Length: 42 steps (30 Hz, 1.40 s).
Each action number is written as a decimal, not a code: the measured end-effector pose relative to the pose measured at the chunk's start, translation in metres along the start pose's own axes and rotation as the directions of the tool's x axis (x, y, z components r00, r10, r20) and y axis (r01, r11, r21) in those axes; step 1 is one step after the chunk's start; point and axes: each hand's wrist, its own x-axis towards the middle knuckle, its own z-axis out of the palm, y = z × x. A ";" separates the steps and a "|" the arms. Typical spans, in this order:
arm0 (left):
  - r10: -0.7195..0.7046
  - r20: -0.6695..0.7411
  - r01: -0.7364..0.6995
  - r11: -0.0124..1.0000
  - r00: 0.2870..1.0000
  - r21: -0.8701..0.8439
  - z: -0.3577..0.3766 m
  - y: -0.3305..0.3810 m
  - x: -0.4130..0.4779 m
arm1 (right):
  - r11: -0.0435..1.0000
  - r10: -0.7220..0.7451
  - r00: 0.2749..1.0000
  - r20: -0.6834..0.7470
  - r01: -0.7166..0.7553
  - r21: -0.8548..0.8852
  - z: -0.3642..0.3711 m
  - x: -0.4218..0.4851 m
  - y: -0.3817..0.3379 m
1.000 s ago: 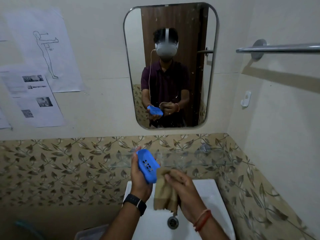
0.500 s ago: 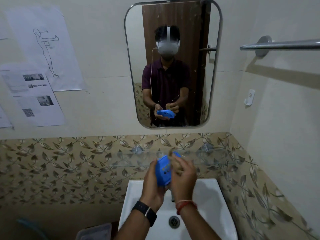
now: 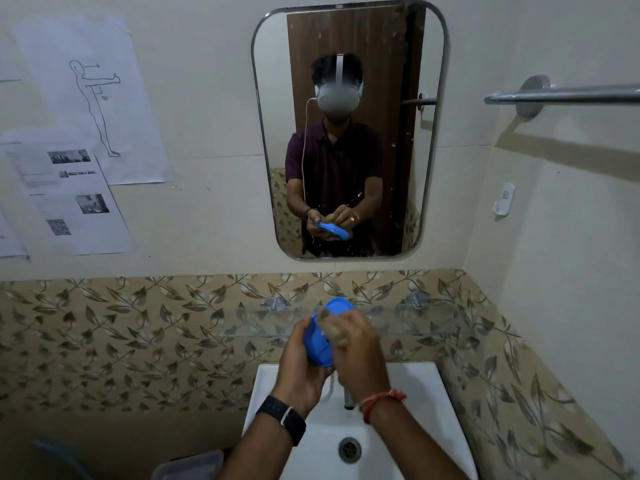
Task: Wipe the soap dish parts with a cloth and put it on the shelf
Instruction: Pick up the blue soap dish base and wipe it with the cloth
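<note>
My left hand (image 3: 300,362) grips a blue plastic soap dish part (image 3: 320,341), held upright over the sink and just in front of the glass shelf (image 3: 426,318). Pressed against the blue part from the right, my right hand (image 3: 356,351) holds a bunched tan cloth (image 3: 332,329). Most of the cloth is hidden inside that hand. The two hands touch around the dish part. The mirror (image 3: 346,129) reflects the same grip.
A white sink (image 3: 408,427) with a drain lies below my hands, its tap partly hidden behind my right wrist. A steel towel bar (image 3: 568,95) juts from the right wall. Papers hang on the left wall. A pale plastic tub (image 3: 188,465) sits at the lower left.
The hands came together and rose toward the shelf. The cloth, which hung loose below my right hand, is now bunched against the blue part.
</note>
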 end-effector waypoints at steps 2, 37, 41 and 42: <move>-0.068 0.006 0.068 0.997 0.998 -0.024 -0.002 0.002 0.002 | 0.996 -0.088 0.979 0.183 0.081 0.045 0.007 -0.024 -0.008; 0.100 0.000 -0.099 0.984 0.995 0.147 -0.025 0.005 0.007 | 0.981 0.159 0.986 0.040 -0.153 -0.120 -0.049 0.006 0.050; 0.120 -0.005 -0.116 0.971 0.993 0.211 -0.019 0.002 0.003 | 0.987 0.088 0.991 0.103 -0.073 -0.144 -0.043 0.005 0.046; 0.128 -0.012 -0.123 0.968 0.992 0.218 -0.017 0.002 0.002 | 0.986 0.103 0.987 0.126 -0.084 -0.142 -0.038 -0.001 0.044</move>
